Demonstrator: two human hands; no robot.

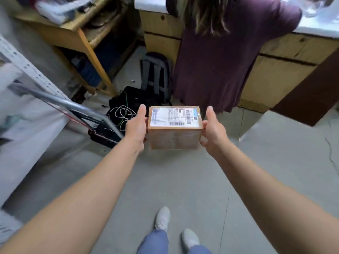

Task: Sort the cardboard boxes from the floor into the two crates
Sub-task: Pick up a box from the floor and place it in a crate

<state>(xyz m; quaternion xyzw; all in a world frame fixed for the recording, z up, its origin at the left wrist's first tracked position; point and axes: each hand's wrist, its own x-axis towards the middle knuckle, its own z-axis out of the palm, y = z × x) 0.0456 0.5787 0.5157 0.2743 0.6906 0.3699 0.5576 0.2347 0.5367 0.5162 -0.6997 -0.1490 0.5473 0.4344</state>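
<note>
Cardboard box (pixel 174 127) is held in the air above the concrete floor (pixel 165 180), centre of view, shipping label (pixel 174 116) facing up. Left hand (pixel 136 125) grips its left side, right hand (pixel 212 128) grips its right side, thumbs up along the top edges. Beyond it: a black bag (pixel 128 103) with cables, a grey backpack (pixel 156 74), and a person in a purple garment (pixel 229 61) at a wooden counter (pixel 286 59).

Cardboard box (pixel 174 128) between left hand (pixel 136 125) and right hand (pixel 213 130)
</note>
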